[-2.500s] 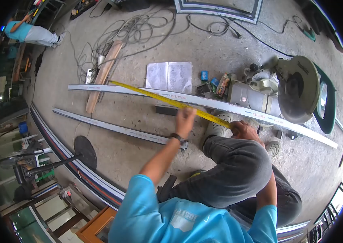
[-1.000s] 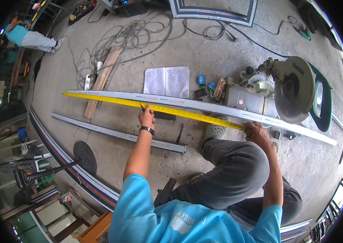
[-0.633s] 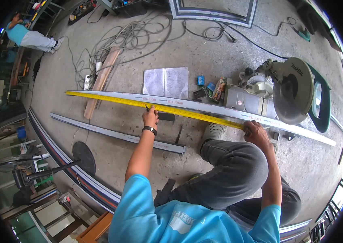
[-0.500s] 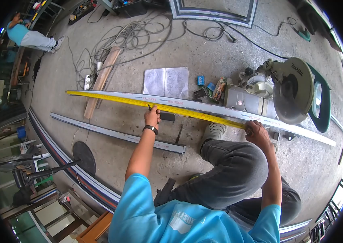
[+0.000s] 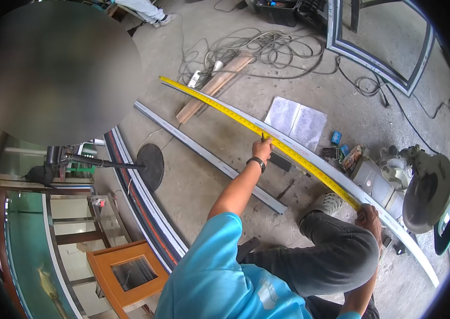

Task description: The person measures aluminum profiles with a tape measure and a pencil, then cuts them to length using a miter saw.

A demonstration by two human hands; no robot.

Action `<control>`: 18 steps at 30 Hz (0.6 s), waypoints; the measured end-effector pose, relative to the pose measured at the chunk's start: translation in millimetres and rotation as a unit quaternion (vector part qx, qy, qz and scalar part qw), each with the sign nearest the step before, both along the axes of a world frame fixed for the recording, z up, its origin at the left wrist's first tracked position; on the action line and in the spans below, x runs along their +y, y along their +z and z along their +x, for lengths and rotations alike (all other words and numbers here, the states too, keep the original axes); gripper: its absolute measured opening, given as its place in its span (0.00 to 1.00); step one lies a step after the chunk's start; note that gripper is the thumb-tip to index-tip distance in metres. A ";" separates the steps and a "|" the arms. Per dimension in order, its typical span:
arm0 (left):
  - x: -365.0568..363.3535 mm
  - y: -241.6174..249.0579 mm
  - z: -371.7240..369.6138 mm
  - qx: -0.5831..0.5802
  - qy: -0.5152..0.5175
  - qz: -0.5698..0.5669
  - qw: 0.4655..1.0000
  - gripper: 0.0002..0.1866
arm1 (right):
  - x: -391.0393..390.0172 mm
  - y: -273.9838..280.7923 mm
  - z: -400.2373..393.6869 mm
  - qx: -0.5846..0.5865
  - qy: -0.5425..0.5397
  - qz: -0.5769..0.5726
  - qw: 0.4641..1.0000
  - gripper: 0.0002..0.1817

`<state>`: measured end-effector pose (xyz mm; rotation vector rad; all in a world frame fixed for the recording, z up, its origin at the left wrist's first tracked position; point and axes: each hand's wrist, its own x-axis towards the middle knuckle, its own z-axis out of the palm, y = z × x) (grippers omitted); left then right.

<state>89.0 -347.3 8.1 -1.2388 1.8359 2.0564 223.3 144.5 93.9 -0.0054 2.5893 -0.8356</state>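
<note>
A long white-faced profile (image 5: pixel 336 174) lies slantwise across the floor in front of me. An extended yellow tape measure (image 5: pixel 310 162) runs along its near side. My left hand (image 5: pixel 261 149), with a dark band at the wrist, is closed around a dark pen (image 5: pixel 262 136), its tip up at the tape's edge about midway. At the tape's near end, beside my knee, my right hand (image 5: pixel 369 218) is closed on the tape measure; the case is hidden. A shorter profile (image 5: pixel 209 157) lies to the left of my left arm.
A miter saw (image 5: pixel 427 191) stands at right. Beyond the profile lie an open notebook (image 5: pixel 295 122), small packets (image 5: pixel 336 138) and coiled cable (image 5: pixel 267 45). A wooden plank (image 5: pixel 217 85), a round stand base (image 5: pixel 150 167) and a framed panel (image 5: pixel 336 45) surround the area. Another person's legs (image 5: pixel 148 9) show at top.
My view has turned left, so the scene has shifted right and tilted clockwise. Both hands stay at about the same places along the tape. A blurred round patch now covers the upper left.
</note>
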 end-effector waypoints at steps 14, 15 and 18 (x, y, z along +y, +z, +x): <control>-40.3 -121.6 4.5 -0.024 -0.217 -0.168 0.961 0.10 | 14.2 0.6 -19.4 -0.115 0.043 0.146 0.982 0.08; 0.6 -85.5 5.8 0.072 -0.232 -0.257 0.935 0.12 | 23.7 -19.1 -10.6 -0.068 0.035 0.136 0.988 0.06; 73.4 -4.7 8.0 0.216 -0.369 -0.428 0.797 0.35 | 35.4 -33.5 -6.4 0.022 0.016 0.079 0.997 0.16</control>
